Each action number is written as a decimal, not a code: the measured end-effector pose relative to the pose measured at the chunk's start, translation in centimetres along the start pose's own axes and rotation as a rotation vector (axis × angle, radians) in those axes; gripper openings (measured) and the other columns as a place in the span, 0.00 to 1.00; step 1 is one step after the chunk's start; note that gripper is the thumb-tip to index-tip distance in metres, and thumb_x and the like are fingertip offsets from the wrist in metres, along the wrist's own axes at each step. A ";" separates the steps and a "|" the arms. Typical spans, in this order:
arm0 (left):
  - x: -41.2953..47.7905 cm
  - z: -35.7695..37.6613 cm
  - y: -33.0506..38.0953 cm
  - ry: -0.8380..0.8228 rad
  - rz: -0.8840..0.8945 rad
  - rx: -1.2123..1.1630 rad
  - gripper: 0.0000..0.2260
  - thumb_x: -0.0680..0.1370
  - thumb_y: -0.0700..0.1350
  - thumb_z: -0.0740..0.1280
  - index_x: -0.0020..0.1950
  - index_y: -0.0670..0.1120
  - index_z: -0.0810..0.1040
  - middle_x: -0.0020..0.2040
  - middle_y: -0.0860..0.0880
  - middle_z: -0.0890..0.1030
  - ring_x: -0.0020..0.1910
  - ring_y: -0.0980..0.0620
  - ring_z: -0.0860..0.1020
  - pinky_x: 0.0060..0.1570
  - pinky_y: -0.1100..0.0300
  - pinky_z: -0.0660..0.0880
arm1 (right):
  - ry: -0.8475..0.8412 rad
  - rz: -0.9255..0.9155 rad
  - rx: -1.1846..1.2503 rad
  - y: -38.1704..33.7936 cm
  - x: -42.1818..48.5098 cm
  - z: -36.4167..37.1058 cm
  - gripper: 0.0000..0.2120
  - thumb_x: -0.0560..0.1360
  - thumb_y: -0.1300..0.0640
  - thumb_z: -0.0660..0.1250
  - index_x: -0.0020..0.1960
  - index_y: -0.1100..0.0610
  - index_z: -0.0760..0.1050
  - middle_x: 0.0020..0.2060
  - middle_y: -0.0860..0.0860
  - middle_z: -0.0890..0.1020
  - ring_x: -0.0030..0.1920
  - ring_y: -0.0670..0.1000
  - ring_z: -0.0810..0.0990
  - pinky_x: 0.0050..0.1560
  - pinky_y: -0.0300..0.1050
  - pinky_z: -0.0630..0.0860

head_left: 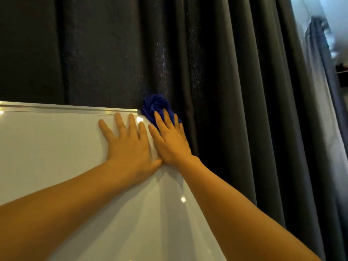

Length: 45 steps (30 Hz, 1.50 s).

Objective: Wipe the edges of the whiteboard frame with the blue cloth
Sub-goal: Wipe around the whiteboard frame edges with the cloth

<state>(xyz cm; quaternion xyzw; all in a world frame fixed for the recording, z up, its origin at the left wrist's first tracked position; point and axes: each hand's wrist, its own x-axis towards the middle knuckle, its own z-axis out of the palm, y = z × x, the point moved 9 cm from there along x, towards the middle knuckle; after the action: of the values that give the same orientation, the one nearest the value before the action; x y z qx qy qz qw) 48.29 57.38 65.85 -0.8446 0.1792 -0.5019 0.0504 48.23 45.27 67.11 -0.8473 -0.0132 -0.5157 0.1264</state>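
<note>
The blue cloth (pixel 155 108) sits bunched at the top right corner of the whiteboard (pixel 56 147), spilling past the corner against the dark curtain (pixel 216 72) behind. The right hand (pixel 170 140) lies flat over the cloth's lower part, fingers extended and close together, pressing it onto the corner rather than pinching it. Just left of the cloth, the left hand (pixel 128 146) is spread wide with its palm flat on the white surface, fingertips reaching up to the silver frame (pixel 66 108) along the top edge; it looks to be steadying the board.

From where things stand, the wiping has reached this corner. The top rail to the left of the cloth shines, though I can't honestly say whether it has been wiped. The right edge running down from the cloth is mostly hidden under the right forearm, and the bottom and left edges are out of sight, so those probably remain to be done.
</note>
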 end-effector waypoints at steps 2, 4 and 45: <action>-0.2 0.1 0.4 -0.008 -0.022 0.006 0.55 0.61 0.77 0.32 0.79 0.44 0.41 0.80 0.37 0.42 0.75 0.28 0.39 0.66 0.23 0.40 | -0.004 0.099 0.083 1.6 -1.6 -0.1 0.30 0.79 0.34 0.44 0.79 0.41 0.45 0.80 0.43 0.46 0.78 0.52 0.37 0.76 0.51 0.38; -0.3 0.2 0.2 -0.013 -0.027 0.000 0.54 0.63 0.78 0.34 0.79 0.43 0.42 0.80 0.37 0.43 0.75 0.27 0.40 0.66 0.23 0.41 | -0.007 0.190 0.130 2.6 -4.1 -0.1 0.30 0.79 0.34 0.45 0.79 0.40 0.46 0.80 0.43 0.46 0.79 0.53 0.38 0.77 0.53 0.42; -25.4 1.2 15.1 -0.133 0.496 -0.031 0.55 0.65 0.79 0.46 0.79 0.42 0.45 0.79 0.33 0.44 0.74 0.24 0.41 0.65 0.22 0.42 | -0.031 0.922 0.021 7.3 -55.3 -0.4 0.30 0.80 0.35 0.48 0.78 0.38 0.43 0.79 0.40 0.44 0.78 0.47 0.38 0.77 0.53 0.41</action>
<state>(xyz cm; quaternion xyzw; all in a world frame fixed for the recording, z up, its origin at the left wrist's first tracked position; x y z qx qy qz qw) 34.54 52.19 40.20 -0.8068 0.3847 -0.4147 0.1708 23.14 44.08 17.24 -0.7710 0.3579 -0.3925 0.3512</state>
